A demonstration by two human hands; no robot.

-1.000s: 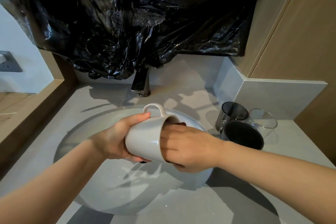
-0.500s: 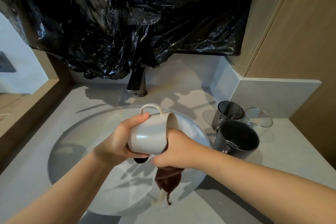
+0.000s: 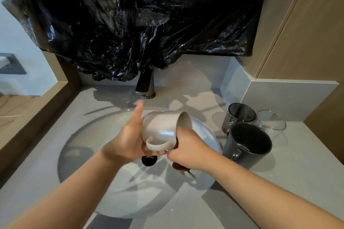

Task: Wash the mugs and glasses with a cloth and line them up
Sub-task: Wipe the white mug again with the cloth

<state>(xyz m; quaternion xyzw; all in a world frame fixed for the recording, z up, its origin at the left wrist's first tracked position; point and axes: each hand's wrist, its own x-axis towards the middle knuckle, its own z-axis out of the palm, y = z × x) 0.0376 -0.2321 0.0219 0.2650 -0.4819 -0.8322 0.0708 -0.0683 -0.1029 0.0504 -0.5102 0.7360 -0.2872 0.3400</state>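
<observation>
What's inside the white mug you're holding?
The right hand reaches into the mouth of the white ceramic mug, gripping a dark brown cloth whose end hangs below. The left hand holds the mug. Its bottom inside is hidden.

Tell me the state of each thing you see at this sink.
white mug, tipped sideways over the sink, held by left hand
cloth, gripped by right hand at the mug's mouth
dark mug, upright on the counter
smoked glass, upright
clear glass, upright
faucet, no stream visible

Crumpled black plastic sheet point(image 3: 130, 24) hangs over a dark tap point(image 3: 144, 84) behind a round sink point(image 3: 78, 150); a wall socket point(image 3: 11, 64) sits far left
</observation>
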